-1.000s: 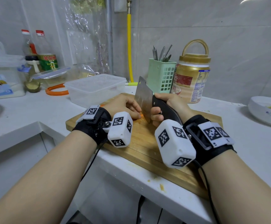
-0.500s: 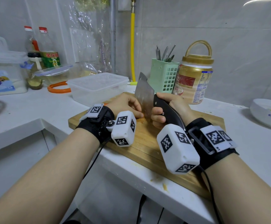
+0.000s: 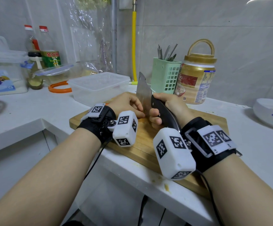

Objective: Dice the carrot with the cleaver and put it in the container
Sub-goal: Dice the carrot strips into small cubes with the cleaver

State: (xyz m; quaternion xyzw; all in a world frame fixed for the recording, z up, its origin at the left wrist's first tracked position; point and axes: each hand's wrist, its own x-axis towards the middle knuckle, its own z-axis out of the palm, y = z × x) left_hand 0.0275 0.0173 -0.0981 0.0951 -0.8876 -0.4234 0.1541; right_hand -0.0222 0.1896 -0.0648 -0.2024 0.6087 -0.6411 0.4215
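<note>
1. Board (image 3: 142, 149), wooden, lower centre of frame, spanning the counter edge.
2. Container (image 3: 98, 86), clear plastic, lidded, left of centre, just behind the board; well within reach of the left hand.
3. Cleaver (image 3: 143, 93), centre frame, blade upright, edge down, running away from the camera.
4. Right hand (image 3: 166, 110), just right of the blade, fingers wrapped round the black handle.
5. Left hand (image 3: 127, 105), just left of the blade, fingers curled down over the carrot, knuckles touching or nearly touching the steel.
6. Carrot (image 3: 140, 119), only an orange sliver visible under the left fingertips; long axis hidden, probably crossing the blade.
</note>
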